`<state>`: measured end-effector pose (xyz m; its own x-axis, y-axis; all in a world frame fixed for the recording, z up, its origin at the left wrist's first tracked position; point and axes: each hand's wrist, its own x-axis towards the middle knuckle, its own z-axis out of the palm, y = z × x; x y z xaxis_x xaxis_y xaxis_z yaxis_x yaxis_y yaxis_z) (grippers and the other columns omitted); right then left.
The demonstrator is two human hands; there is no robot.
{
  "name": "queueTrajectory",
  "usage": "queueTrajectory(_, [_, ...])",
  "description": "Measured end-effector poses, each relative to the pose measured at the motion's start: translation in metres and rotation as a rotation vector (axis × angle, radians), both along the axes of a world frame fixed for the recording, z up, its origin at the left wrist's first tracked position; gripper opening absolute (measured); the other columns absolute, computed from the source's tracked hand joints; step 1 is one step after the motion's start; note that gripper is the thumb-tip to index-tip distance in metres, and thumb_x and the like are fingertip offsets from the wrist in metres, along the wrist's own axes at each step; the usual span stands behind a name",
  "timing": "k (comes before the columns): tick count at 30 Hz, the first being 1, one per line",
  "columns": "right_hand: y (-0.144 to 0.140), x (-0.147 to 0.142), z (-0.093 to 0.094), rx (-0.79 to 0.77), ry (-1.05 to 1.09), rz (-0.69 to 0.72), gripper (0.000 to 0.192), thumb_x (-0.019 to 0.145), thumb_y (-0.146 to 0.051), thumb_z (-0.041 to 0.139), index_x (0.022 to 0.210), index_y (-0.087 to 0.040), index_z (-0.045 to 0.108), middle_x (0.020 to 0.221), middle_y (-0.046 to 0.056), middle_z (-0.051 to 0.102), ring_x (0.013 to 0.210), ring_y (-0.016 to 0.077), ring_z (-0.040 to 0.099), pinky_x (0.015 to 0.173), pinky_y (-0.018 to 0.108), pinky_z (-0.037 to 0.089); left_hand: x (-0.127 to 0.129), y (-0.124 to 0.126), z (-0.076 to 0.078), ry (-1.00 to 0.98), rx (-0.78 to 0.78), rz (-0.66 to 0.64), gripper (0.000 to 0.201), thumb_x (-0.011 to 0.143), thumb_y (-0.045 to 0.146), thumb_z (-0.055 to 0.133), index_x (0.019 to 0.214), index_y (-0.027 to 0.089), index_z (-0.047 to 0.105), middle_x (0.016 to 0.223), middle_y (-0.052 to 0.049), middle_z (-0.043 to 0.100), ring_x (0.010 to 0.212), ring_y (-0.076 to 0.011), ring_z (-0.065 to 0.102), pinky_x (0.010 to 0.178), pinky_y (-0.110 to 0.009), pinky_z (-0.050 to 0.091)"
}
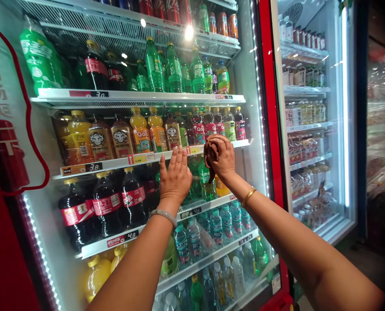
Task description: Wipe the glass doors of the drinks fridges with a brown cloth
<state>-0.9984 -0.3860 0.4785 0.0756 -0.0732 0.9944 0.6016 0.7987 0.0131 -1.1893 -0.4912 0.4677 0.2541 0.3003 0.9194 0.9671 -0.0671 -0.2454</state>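
A tall drinks fridge with a glass door [250, 172] in a red frame fills most of the head view. My left hand [175, 179] lies flat on the glass, its fingers stretched upward and holding nothing. To its right, my right hand [225, 157] grips a bunched brown cloth [213, 149] and presses it against the door. Part of the cloth hangs down below the fingers. Behind the glass, near both hands, runs a white shelf edge [115, 163] with price labels.
Shelves hold bottles of orange drink [140, 129], dark cola bottles [106, 198], green soda bottles [173, 69] and blue-labelled bottles [216, 226]. A red door frame [273, 108] borders the right side. Further right stands a second lit fridge [305, 127] with stocked shelves.
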Motion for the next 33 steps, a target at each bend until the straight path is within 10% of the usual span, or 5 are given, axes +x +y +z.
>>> queueTrajectory(5, [-0.021, -0.021, -0.024, 0.029, -0.083, -0.019, 0.03, 0.098, -0.029, 0.059, 0.129, -0.028, 0.061, 0.14, 0.01, 0.062, 0.136, 0.0291, 0.052, 0.118, 0.054, 0.042, 0.001, 0.0, 0.0, 0.018, 0.005, 0.025, 0.065, 0.104, 0.021, 0.037, 0.167, 0.013, 0.022, 0.173, -0.009, 0.02, 0.163, -0.024, 0.019, 0.135, -0.055, -0.007])
queueTrajectory(10, [-0.015, -0.005, -0.003, 0.062, -0.289, -0.029, 0.025, 0.099, -0.035, 0.062, 0.124, -0.033, 0.066, 0.14, 0.002, 0.065, 0.136, 0.0235, 0.054, 0.12, 0.045, 0.043, 0.001, -0.001, 0.001, 0.022, 0.02, 0.031, 0.065, 0.104, 0.021, 0.036, 0.168, 0.013, 0.021, 0.173, -0.009, 0.02, 0.163, -0.024, 0.019, 0.135, -0.056, -0.005])
queueTrajectory(18, [-0.008, 0.004, -0.016, -0.007, -0.048, -0.09, 0.032, 0.101, -0.032, 0.053, 0.132, -0.027, 0.059, 0.141, 0.012, 0.059, 0.135, 0.0304, 0.051, 0.117, 0.058, 0.042, 0.001, 0.001, 0.0, 0.021, 0.012, 0.047, 0.065, 0.105, 0.022, 0.035, 0.167, 0.013, 0.022, 0.174, -0.007, 0.017, 0.164, -0.0241, 0.018, 0.135, -0.055, -0.007])
queueTrajectory(25, [-0.013, -0.008, 0.029, 0.015, -0.262, -0.063, 0.03, 0.104, -0.035, 0.052, 0.131, -0.03, 0.062, 0.144, 0.007, 0.061, 0.138, 0.0247, 0.05, 0.125, 0.049, 0.038, 0.002, 0.0, 0.001, 0.026, -0.004, 0.067, 0.066, 0.105, 0.023, 0.034, 0.168, 0.012, 0.018, 0.174, -0.008, 0.018, 0.164, -0.0229, 0.015, 0.135, -0.054, -0.009])
queueTrajectory(33, [-0.009, 0.02, 0.001, -0.007, -0.272, -0.075, 0.03, 0.104, -0.029, 0.048, 0.131, -0.029, 0.062, 0.145, 0.007, 0.06, 0.142, 0.0268, 0.047, 0.125, 0.054, 0.039, 0.008, 0.004, 0.004, 0.048, -0.036, 0.03, 0.069, 0.105, 0.022, 0.035, 0.169, 0.02, 0.01, 0.174, -0.008, 0.018, 0.164, -0.023, 0.009, 0.135, -0.057, -0.003])
